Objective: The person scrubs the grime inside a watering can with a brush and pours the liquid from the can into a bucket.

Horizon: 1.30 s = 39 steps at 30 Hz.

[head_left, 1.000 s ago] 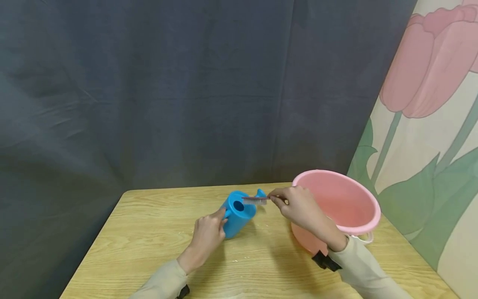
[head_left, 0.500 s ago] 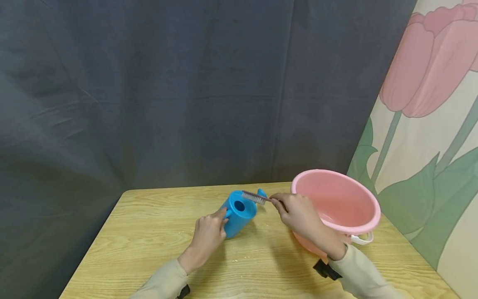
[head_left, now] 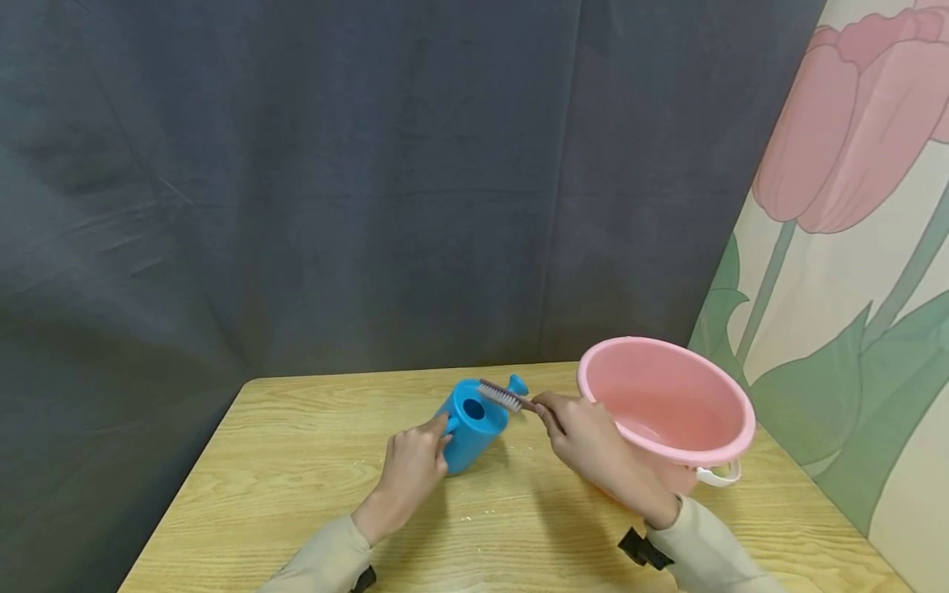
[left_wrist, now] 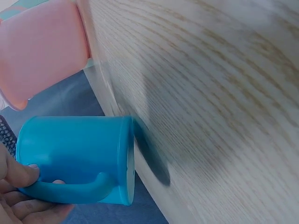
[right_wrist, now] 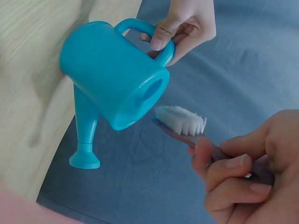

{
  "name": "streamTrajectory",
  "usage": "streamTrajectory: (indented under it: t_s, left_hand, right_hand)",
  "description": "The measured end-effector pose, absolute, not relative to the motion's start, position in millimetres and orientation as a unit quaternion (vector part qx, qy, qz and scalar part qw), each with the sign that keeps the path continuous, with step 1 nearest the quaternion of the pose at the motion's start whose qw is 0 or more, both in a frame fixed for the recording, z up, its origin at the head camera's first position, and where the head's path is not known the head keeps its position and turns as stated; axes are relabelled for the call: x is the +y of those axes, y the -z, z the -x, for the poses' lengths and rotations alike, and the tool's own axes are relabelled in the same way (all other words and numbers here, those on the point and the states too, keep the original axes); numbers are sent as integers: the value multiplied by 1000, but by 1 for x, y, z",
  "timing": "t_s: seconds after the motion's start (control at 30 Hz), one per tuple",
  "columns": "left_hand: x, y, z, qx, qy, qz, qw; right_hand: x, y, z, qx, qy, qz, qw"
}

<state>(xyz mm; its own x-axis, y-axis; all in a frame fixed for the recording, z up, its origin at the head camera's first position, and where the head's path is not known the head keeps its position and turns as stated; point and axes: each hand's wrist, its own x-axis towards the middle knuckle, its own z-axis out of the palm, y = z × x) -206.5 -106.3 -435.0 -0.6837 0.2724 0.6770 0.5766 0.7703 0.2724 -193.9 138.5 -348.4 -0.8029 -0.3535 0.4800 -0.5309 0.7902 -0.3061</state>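
My left hand (head_left: 411,461) grips the handle of a blue watering can (head_left: 467,445), fingers curled round it. The can leans, its round top opening facing up and toward the right; its sprinkler spout (right_wrist: 85,156) shows whole in the right wrist view. My right hand (head_left: 589,436) holds a small scrubbing brush (head_left: 502,397) by its purplish-brown handle. White bristles (right_wrist: 181,120) sit close to the can's top edge in the right wrist view. In the head view the brush head overlaps the can's top. In the left wrist view the can's base is over the wooden table beside its shadow.
A large pink bucket (head_left: 697,459) with a white handle (head_left: 719,475) stands on the right of the wooden table (head_left: 311,445), partly behind my right forearm. Small water drops lie on the tabletop. A dark curtain (head_left: 408,189) hangs behind, and a tulip-painted wall is at the right.
The brush has turned from nearly level to slanting, its head end up toward the left. My right hand has dropped slightly. The left hand and watering can stay almost still.
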Motion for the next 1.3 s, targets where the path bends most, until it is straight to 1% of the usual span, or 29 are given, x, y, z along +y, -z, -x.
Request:
streamTrajectory:
  t_s: [0.33, 0.57, 0.73, 0.93, 1.2, 1.3]
  left_hand:
    - [-108, 437, 207, -884, 243, 240, 321]
    - [-108, 438, 206, -886, 237, 236, 321]
    - [-108, 437, 206, -885, 236, 237, 323]
    - [-109, 438, 207, -884, 237, 239, 326]
    - [-109, 438, 208, -885, 234, 238, 323]
    - [-109, 438, 208, -885, 234, 236, 325]
  right_hand:
    - [133, 360, 192, -923, -228, -245, 190]
    - [130, 372, 192, -924, -211, -229, 222]
    - [128, 381, 194, -926, -217, -208, 229]
    - [127, 389, 197, -910, -245, -203, 266]
    - [127, 395, 198, -914, -264, -201, 234]
    - [126, 399, 199, -917, -255, -198, 236]
